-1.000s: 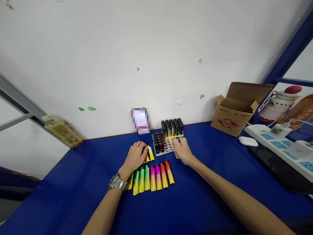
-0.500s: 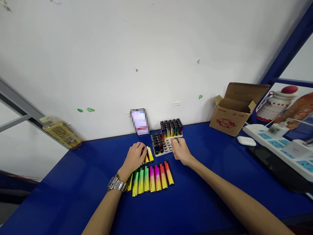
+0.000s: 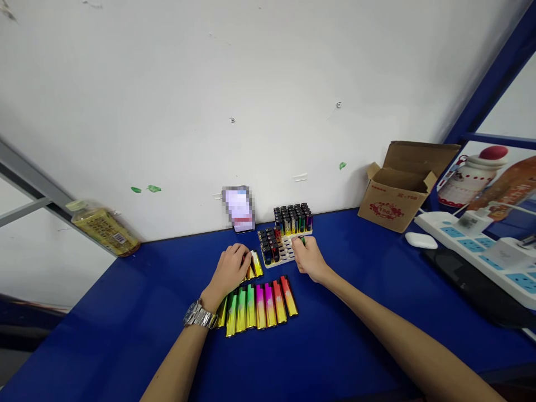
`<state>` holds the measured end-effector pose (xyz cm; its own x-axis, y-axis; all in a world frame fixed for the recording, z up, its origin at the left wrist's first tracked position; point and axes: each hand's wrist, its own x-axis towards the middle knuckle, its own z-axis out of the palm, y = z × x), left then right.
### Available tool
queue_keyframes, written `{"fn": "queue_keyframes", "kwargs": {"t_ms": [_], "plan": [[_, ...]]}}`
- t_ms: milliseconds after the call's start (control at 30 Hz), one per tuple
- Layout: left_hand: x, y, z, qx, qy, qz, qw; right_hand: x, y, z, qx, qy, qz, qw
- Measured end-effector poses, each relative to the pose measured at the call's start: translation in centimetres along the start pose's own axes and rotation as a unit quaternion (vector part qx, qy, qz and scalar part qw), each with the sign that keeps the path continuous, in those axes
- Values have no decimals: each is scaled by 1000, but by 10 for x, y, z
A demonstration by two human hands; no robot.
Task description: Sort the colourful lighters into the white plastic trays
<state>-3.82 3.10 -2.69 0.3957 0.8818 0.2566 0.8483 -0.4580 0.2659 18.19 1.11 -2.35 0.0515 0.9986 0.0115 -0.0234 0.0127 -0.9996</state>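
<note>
A white slotted tray (image 3: 287, 252) on the blue table (image 3: 335, 335) holds several upright lighters (image 3: 292, 218). My right hand (image 3: 309, 258) is pinched on a green lighter (image 3: 302, 240) at the tray's right side. My left hand (image 3: 230, 269), with a metal watch (image 3: 200, 315) on its wrist, rests curled over some gold lighter shells (image 3: 255, 266) left of the tray. A row of shiny shells (image 3: 259, 303), from gold and green to pink and red, lies in front of both hands.
A phone (image 3: 238, 208) leans on the white wall behind the tray. A yellow bottle (image 3: 104, 229) lies at the far left. At the right stand an open cardboard box (image 3: 402, 192), a white mouse (image 3: 421, 240) and a power strip (image 3: 481, 251).
Almost nothing differs. The view has drifted slightly, and my right hand stays at the tray with the green lighter.
</note>
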Motion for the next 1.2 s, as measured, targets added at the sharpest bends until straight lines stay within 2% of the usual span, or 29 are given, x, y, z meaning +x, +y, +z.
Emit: {"fn": "queue_keyframes", "kwargs": {"t_ms": [267,433,533,633,733,867,967,1067,1200], "plan": [[0,0,0,9,1,3,1000,-2,-4,2,9,-5,21,1000],[0,-1,2,12,8,6,1000,2,-2,-1,57,-45,21,997],[0,-1,2,8,10,7,1000,8,1,-4,114,-66,-16,991],[0,-1,1,6,9,7,1000,12,2,-9,128,-65,-97,985],[0,0,1,7,4,4,1000,13,1,-14,76,-55,-150,984],[-1,0,1,4,5,5,1000,15,-2,-18,-35,-32,-183,982],[-1,-1,2,3,6,7,1000,20,-2,-15,-69,6,-182,981],[-1,-1,1,2,4,7,1000,25,0,-12,-88,18,-163,983],[-1,0,0,1,2,6,1000,31,1,-10,-172,39,-152,973]]}}
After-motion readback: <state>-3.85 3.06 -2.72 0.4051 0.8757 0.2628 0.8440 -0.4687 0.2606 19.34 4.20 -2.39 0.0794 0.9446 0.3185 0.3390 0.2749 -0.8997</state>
